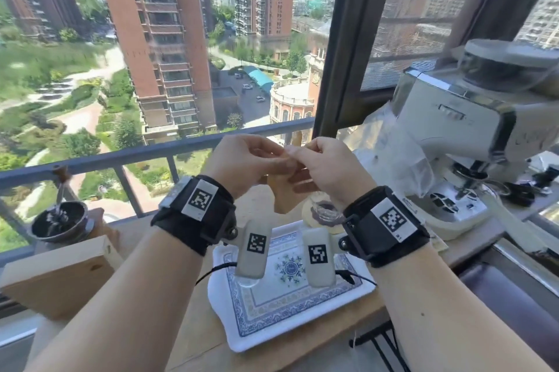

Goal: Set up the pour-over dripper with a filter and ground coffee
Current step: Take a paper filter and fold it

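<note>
Both my hands are raised above the table and pinch a tan paper filter [289,193] between them. My left hand [242,160] grips its left upper edge, and my right hand [326,166] grips the right upper edge. The filter hangs down below my fingers, and the hands hide much of it. Just beneath it stands a clear glass dripper [325,211] on a pale base, at the far edge of the blue-patterned white tray [266,320]. A manual coffee grinder [59,220] with dark contents and a crank sits at the left on a wooden box.
A white electric grinder machine [472,129] stands at the right, with a clear plastic bag [390,154] beside it. A wooden box [57,275] is at the left. The window railing [151,154] runs behind the table. Black cables [378,338] hang at the table's near right edge.
</note>
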`<action>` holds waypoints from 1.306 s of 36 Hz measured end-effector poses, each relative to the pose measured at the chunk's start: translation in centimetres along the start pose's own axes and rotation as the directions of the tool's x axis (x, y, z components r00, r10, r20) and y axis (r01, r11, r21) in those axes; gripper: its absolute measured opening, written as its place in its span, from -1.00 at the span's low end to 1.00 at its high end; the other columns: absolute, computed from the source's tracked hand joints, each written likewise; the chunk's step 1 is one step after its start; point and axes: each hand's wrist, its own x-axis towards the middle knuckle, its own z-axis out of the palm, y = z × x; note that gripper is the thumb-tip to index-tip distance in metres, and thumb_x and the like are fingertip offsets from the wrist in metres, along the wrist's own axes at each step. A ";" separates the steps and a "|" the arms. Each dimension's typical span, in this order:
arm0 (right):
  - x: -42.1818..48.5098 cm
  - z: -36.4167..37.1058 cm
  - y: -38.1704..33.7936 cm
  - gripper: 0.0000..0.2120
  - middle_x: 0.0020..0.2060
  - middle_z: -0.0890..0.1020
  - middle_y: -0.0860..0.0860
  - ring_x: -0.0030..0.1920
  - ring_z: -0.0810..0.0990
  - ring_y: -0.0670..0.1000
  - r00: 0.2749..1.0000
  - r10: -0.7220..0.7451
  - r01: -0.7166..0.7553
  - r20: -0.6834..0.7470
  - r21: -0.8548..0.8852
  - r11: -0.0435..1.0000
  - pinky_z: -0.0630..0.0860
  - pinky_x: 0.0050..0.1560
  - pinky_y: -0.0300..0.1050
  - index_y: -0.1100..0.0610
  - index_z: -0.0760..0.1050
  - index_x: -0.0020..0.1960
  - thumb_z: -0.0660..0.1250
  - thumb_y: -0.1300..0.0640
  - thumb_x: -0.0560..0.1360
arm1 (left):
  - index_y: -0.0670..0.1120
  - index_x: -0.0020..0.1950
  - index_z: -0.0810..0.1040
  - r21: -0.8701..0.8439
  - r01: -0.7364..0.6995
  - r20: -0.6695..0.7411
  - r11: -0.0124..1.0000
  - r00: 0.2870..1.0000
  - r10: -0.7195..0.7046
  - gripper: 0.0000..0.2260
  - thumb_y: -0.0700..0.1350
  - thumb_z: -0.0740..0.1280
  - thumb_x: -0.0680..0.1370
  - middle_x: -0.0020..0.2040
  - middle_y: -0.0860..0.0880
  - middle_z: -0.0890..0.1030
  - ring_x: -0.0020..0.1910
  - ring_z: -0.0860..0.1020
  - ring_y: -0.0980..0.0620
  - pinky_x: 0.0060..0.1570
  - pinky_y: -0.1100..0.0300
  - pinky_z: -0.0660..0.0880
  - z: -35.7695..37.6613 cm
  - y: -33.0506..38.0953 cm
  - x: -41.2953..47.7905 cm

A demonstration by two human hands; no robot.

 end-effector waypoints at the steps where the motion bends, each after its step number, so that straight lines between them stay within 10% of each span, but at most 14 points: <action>1: -0.1 -0.1 0.2 -0.69 -0.14 0.74 0.18 -0.22 0.78 0.10 1.000 0.007 -0.007 0.002 -0.003 1.000 0.72 -0.23 0.04 0.25 0.53 0.02 0.43 -0.02 0.58 | -0.07 -0.09 0.76 -0.020 0.007 0.016 1.000 1.000 -0.007 -0.72 0.00 0.65 0.28 -0.14 -0.08 0.77 -0.13 0.76 -0.07 -0.15 0.09 0.70 0.2 -0.2 -0.2; 10: -1.2 -1.8 1.8 -0.86 -0.11 0.70 0.32 -0.18 0.77 0.19 0.998 0.048 -0.047 -0.039 0.035 0.998 0.73 -0.13 0.17 0.28 0.49 -0.09 0.36 0.21 0.58 | -0.05 0.04 0.72 -0.009 0.069 -0.039 0.998 0.997 -0.069 -0.86 -0.16 0.55 0.50 -0.09 -0.01 0.77 -0.07 0.75 -0.01 -0.02 -0.03 0.70 2.4 -1.8 -1.1; 18: -1.7 -2.5 1.0 -0.71 0.03 0.60 0.39 0.06 0.64 0.37 0.997 -0.010 0.000 -0.070 -0.143 0.990 0.61 0.08 0.38 0.39 0.46 0.04 0.27 0.11 0.58 | 0.00 0.49 0.40 0.148 0.132 0.209 0.980 0.965 -0.161 -0.51 -0.17 0.38 0.56 0.15 -0.02 0.67 0.09 0.67 0.00 0.08 0.03 0.64 4.7 -0.7 -0.8; 24: -1.6 -2.3 1.1 -0.80 -0.05 0.62 0.18 -0.05 0.68 0.16 0.997 -0.082 0.076 -0.010 -0.265 0.961 0.72 -0.08 0.13 0.17 0.48 0.05 0.41 0.11 0.51 | -0.10 0.18 0.51 -0.008 0.111 0.268 0.994 0.958 -0.105 -0.64 -0.12 0.26 0.39 -0.21 0.04 0.60 -0.34 0.55 0.18 -0.36 0.26 0.48 5.2 -0.5 -0.9; 31: -1.4 -2.5 1.3 -0.87 -0.12 0.71 0.20 -0.22 0.74 0.08 0.997 -0.078 0.083 0.029 -0.279 0.957 0.73 -0.23 0.04 0.25 0.61 0.02 0.42 0.20 0.52 | 0.08 0.02 0.45 -0.001 0.101 0.233 0.995 0.968 -0.098 -0.75 -0.12 0.23 0.36 -0.09 -0.01 0.54 -0.20 0.57 0.08 -0.31 0.24 0.49 5.0 -1.0 -0.3; 37: -1.0 -3.4 1.4 -0.85 -0.38 0.59 0.08 -0.49 0.59 -0.14 0.993 -0.107 0.080 -0.058 -0.356 0.931 0.43 -0.51 -0.42 0.25 0.53 -0.24 0.40 0.23 0.47 | -0.01 -0.27 0.31 -0.012 0.077 0.086 0.997 0.993 -0.076 -0.84 -0.27 0.19 0.37 -0.55 0.25 0.37 -0.55 0.34 0.28 -0.50 0.37 0.30 4.4 -0.8 0.0; 47: -1.1 -2.3 1.7 -0.79 -0.21 0.69 0.09 -0.23 0.68 0.02 0.995 -0.085 0.057 -0.060 -0.371 0.927 0.55 -0.41 -0.26 0.18 0.62 -0.08 0.52 0.06 0.42 | 0.04 -0.31 0.44 -0.057 0.117 0.128 0.991 0.986 -0.109 -0.81 -0.24 0.16 0.38 -0.42 0.12 0.45 -0.40 0.41 0.12 -0.30 0.21 0.40 5.4 -0.8 -0.6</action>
